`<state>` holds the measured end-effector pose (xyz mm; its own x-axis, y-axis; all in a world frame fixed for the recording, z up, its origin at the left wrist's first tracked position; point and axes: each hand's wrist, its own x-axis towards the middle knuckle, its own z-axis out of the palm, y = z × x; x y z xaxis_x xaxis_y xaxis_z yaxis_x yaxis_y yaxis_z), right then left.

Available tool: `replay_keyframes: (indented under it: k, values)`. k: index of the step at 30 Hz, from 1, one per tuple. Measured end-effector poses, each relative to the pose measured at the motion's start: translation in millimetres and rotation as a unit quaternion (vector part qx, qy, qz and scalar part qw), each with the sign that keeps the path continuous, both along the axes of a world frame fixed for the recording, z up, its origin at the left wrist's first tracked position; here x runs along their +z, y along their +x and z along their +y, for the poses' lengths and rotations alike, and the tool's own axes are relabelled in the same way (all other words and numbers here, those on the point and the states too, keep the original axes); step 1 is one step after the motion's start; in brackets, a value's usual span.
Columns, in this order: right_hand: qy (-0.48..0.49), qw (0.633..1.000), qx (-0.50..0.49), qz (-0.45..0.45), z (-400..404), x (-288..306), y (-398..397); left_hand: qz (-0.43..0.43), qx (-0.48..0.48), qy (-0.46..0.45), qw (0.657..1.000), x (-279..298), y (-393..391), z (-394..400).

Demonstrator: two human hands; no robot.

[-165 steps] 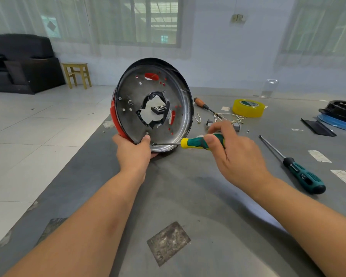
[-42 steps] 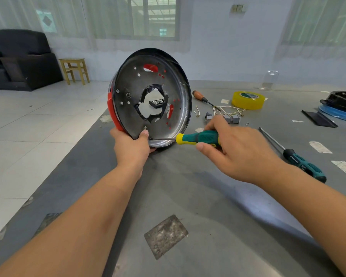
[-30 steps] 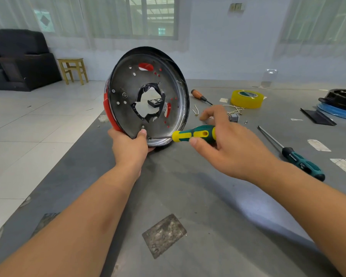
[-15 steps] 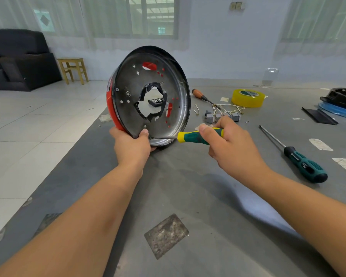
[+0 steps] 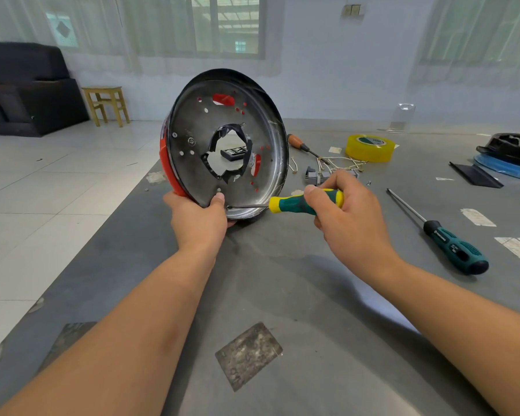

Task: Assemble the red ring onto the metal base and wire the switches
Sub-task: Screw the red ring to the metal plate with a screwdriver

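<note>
Metal base (image 5: 192, 151) stands on edge on the counter (image 5: 282, 280), tilted, red ring (image 5: 166, 166) seated behind its left rim. My left hand (image 5: 200, 219) clamps the lower rim, thumb pressed on the plate just beside the screw hole. My right hand (image 5: 347, 214) is wrapped round the green-yellow screwdriver (image 5: 294, 203), tip at that hole near the thumb. Main risk, as I judge it: tip cams out and skids into the thumb, or push rolls the base on its rim. Counter's left edge runs close beside the base; a roll leftward could drop it to the floor. Open counter lies nearer me; switches (image 5: 314, 176), wires (image 5: 339, 165), tape roll (image 5: 369, 147) crowd the right rear, spare screwdriver (image 5: 451, 247) well right.
</note>
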<state>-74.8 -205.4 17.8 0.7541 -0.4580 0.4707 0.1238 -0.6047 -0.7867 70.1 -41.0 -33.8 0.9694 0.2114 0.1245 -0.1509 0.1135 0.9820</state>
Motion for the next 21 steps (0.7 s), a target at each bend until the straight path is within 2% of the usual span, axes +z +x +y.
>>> replay_keyframes:
  k: [2,5,9,16,21]
  values:
    - [-0.018,0.999,-0.018,-0.029,0,3,-2,0.002,0.013,0.001,1.000,0,1,2]
    - [0.027,0.995,-0.041,-0.092,-11,12,0,0.006,0.030,-0.022,0.999,0,4,5]
    - [0.038,0.992,-0.079,-0.092,-38,9,0,0.001,0.031,-0.023,0.999,1,0,3]
    - [-0.053,0.989,-0.075,0.119,-70,-30,17,0.011,0.019,-0.107,0.994,7,-5,4]
    - [-0.233,0.947,-0.054,0.216,-72,-34,22,0.013,-0.005,-0.167,0.986,14,-11,6]
